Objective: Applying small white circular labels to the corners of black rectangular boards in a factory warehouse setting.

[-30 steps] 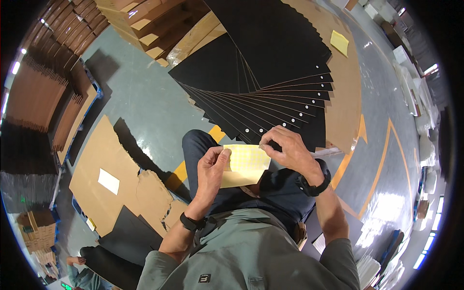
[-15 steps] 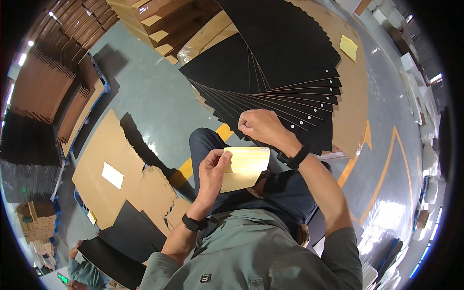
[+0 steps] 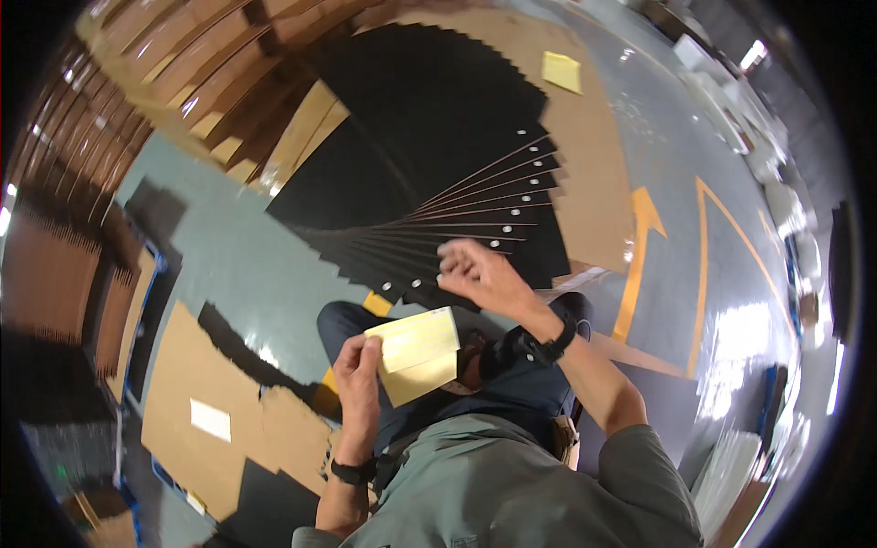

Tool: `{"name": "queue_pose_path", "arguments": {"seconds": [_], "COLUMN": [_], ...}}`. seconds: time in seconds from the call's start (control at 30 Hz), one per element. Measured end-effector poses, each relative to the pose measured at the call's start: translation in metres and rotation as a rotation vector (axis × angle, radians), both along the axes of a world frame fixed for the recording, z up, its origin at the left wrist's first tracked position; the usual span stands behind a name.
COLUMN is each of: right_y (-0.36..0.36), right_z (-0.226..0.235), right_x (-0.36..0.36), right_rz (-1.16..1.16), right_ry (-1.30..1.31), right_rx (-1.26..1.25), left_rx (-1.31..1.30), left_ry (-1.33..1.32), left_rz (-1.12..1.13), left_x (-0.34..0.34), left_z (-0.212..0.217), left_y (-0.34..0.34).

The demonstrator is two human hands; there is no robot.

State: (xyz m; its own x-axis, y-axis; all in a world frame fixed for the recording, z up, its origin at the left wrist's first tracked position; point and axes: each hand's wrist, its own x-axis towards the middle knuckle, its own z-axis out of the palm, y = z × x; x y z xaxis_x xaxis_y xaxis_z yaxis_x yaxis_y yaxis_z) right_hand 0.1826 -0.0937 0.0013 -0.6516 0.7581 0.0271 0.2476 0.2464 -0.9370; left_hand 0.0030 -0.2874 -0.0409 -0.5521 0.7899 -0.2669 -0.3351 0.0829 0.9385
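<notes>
My left hand (image 3: 358, 370) grips the left edge of a pale yellow sticker sheet (image 3: 416, 342) above my lap, thumb on top. The sheet has rows of small round labels on its upper part. My right hand (image 3: 489, 279) is raised over the near edge of a fan of black boards (image 3: 429, 110). Its fingers are loosely bent, apart and slightly blurred, with nothing visible in them. Small white round stickers (image 3: 507, 228) sit near the edges of the fanned boards. Part of the fan is hidden behind the right hand.
The fan lies on a brown cardboard sheet (image 3: 594, 155), with a yellow paper (image 3: 562, 72) near its far right. At left, another cardboard sheet (image 3: 174, 384) carries a white paper (image 3: 210, 419) and dark boards (image 3: 274, 507). Stacked cartons (image 3: 210, 73) stand at far left. Yellow lines (image 3: 702, 265) mark the floor.
My view has turned, so the fan appears further left. My right hand has lifted off the boards and its fingers have loosened. The sticker sheet has tilted, still in my left hand.
</notes>
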Motion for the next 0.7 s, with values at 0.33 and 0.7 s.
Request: {"name": "queue_pose_path", "arguments": {"seconds": [0.33, 0.7], "right_y": [-0.089, 0.014], "right_z": [-0.033, -0.032], "right_x": [0.098, 0.207], "right_rz": [-0.046, -0.908], "right_ry": [-0.105, 0.313], "right_rx": [-0.177, -0.026], "left_rx": [0.061, 0.024], "left_ry": [-0.189, 0.07], "left_rz": [-0.125, -0.387], "left_x": [0.043, 0.073], "left_z": [0.001, 0.035], "left_y": [0.043, 0.056]}}
